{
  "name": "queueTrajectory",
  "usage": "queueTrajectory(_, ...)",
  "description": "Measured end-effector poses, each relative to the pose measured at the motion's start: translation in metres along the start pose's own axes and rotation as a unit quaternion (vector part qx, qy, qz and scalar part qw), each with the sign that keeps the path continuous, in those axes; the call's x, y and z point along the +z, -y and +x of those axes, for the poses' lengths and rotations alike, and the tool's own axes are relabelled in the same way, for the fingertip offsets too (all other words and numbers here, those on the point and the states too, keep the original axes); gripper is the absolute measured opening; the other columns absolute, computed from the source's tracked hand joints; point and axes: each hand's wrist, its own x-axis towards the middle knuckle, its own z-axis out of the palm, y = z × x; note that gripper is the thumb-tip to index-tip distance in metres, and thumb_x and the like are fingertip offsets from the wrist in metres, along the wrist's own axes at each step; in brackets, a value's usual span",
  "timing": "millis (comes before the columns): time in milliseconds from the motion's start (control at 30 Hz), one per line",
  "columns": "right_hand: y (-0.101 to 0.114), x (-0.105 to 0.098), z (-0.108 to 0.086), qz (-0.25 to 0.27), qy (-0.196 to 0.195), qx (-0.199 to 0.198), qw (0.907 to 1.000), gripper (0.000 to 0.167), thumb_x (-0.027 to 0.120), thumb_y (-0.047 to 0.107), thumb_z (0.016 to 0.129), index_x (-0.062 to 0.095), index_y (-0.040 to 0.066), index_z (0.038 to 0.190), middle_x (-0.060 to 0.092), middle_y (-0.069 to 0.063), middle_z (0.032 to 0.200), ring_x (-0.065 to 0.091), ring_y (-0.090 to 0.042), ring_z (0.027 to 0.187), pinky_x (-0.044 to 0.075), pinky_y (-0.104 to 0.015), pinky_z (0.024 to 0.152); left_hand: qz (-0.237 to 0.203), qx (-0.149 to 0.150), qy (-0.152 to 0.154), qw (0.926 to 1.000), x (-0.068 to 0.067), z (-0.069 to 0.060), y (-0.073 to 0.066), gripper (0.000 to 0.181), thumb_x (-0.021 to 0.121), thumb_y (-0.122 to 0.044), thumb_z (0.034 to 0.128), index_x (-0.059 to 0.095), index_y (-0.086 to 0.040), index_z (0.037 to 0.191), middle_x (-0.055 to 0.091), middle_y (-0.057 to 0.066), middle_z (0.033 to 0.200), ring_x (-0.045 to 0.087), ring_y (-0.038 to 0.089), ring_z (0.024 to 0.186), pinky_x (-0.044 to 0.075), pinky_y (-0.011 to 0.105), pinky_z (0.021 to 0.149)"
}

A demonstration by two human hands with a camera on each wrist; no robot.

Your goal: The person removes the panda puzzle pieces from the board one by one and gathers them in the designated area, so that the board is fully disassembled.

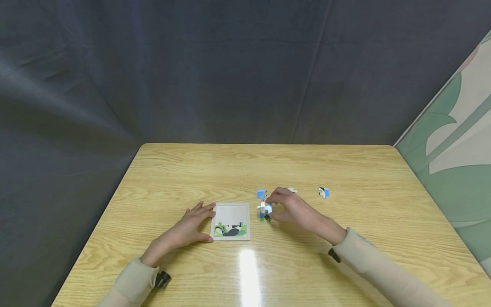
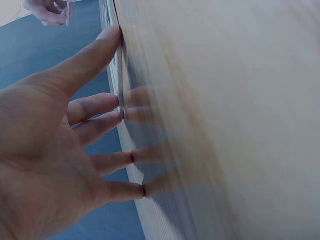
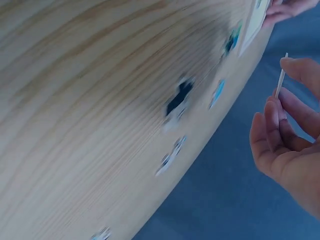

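My right hand [image 1: 297, 209] pinches a thin jigsaw piece [image 3: 281, 80] between thumb and fingertips, held above the table with its edge toward the right wrist camera. To its left lies a square white puzzle tray [image 1: 249, 224]. Joined pieces with a green, black and white picture [image 1: 231, 230] fill the tray's lower part; its upper part shows bare white. Spread along the tray's left side, the fingers and thumb of my left hand [image 1: 189, 227] touch its rim. Under the raised piece, a dark and green piece [image 1: 267, 217] is partly covered.
Loose pieces lie on the wooden table [image 1: 184, 166]: a blue one [image 1: 261, 193] beyond the right hand, a white one [image 1: 293, 190] partly behind it, and a blue, black and white one [image 1: 324, 192] farther right. Dark cloth [image 1: 230, 76] hangs behind the table; a patterned panel [image 1: 460, 170] stands at right.
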Motion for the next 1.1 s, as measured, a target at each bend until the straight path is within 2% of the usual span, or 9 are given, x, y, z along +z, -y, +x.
queueTrajectory(233,-0.019,-0.016,-0.023,-0.015,-0.034,0.011,0.9993,0.031,0.078,-0.001,0.076,0.069,0.000,0.105,0.062,-0.007,0.101,0.060,-0.021,0.082,0.055,-0.032,0.064,0.005,0.001,-0.002,1.0000,0.000,0.000,-0.001,0.068,0.081,-0.027,0.0754,0.053,-0.001,0.132,0.031,0.013,0.155,0.014,0.044,0.143,0.012,0.074,0.104)
queueTrajectory(533,-0.037,-0.034,-0.049,-0.061,-0.061,0.031,0.9958,0.028,0.078,-0.002,0.075,0.070,0.002,0.102,0.063,-0.004,0.097,0.060,-0.021,0.084,0.054,-0.034,0.066,0.001,-0.003,0.001,1.0000,0.001,0.000,-0.001,0.069,0.081,-0.028,0.0756,0.053,-0.002,0.133,0.030,0.012,0.155,0.013,0.043,0.143,0.011,0.073,0.105)
queueTrajectory(733,-0.046,-0.041,-0.068,-0.076,-0.065,0.047,0.9939,0.026,0.077,-0.003,0.075,0.070,0.001,0.100,0.062,-0.003,0.094,0.058,-0.019,0.082,0.053,-0.031,0.064,0.005,-0.002,-0.002,1.0000,0.001,0.001,0.000,0.071,0.081,-0.028,0.0746,0.052,-0.002,0.133,0.030,0.012,0.155,0.014,0.043,0.143,0.012,0.073,0.105)
queueTrajectory(900,-0.054,-0.046,-0.086,-0.104,-0.061,0.048,0.9916,0.029,0.079,-0.005,0.072,0.070,-0.001,0.099,0.063,-0.007,0.095,0.061,-0.020,0.082,0.055,-0.032,0.065,0.006,-0.003,-0.001,1.0000,0.000,0.001,-0.001,0.071,0.081,-0.029,0.0743,0.053,-0.001,0.133,0.031,0.013,0.155,0.014,0.044,0.143,0.012,0.074,0.105)
queueTrajectory(1100,-0.063,-0.053,-0.104,-0.104,-0.056,0.041,0.9922,0.032,0.080,-0.007,0.069,0.070,-0.002,0.099,0.063,-0.007,0.094,0.058,-0.016,0.077,0.051,-0.027,0.060,0.000,-0.008,0.001,1.0000,-0.001,0.001,-0.002,0.070,0.081,-0.027,0.0747,0.053,-0.002,0.133,0.031,0.012,0.155,0.014,0.043,0.143,0.011,0.074,0.105)
